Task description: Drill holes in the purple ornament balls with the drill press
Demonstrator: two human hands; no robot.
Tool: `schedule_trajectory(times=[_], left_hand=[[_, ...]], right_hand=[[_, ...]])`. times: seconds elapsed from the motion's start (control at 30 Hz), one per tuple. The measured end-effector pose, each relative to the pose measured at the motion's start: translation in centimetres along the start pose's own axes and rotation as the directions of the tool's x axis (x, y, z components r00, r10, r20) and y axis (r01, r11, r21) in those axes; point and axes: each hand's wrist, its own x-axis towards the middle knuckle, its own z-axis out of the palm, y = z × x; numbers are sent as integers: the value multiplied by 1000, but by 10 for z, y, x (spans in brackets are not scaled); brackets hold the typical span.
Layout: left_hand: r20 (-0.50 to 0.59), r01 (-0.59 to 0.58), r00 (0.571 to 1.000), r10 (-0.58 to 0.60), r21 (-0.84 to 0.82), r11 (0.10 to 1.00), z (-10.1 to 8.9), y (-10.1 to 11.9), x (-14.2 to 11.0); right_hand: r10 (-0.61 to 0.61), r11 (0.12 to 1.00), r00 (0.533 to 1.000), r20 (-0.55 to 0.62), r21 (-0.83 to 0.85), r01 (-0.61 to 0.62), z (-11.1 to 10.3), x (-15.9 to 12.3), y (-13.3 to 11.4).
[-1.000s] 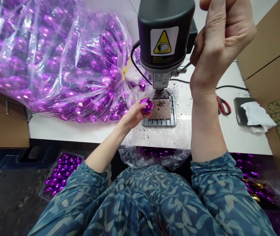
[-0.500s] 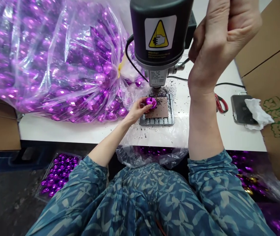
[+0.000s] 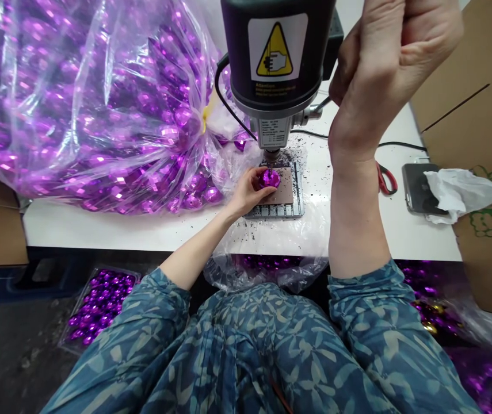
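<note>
Raised right hand (image 3: 395, 69) is running off the top edge, hiding part of the black cylindrical drill head (image 3: 278, 54). Left hand (image 3: 248, 192) is covering much of the shiny purple faceted bauble (image 3: 269, 179). Any contact between bit and bauble is too small to tell. Clear plastic bag of purple baubles (image 3: 77, 109) is running off the left and top edges.

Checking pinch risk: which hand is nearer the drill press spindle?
Left hand: nearer, just below the spindle, holding a purple ornament under it. Right hand: farther, raised beside the drill head.
</note>
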Motion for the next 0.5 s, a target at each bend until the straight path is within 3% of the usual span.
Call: schedule_trajectory(times=[0.2,0.3,0.37,0.5], left_hand=[[34,-80,996,79,39,996,0,-6,-6],[38,-69,997,69,-1,998,7,-8,-6],[23,-66,997,67,-14,998,10,-10,-5],[9,-78,997,78,-23,997,13,-13,-3]], right_hand=[[25,1000,999,-33,-16,-25,-2,0,4],[106,990,986,126,-106,-93,-12,-3,4],[208,970,944,258,-178,-165,-19,-8,2],[315,942,893,321,-216,-255,-26,-22,-5]])
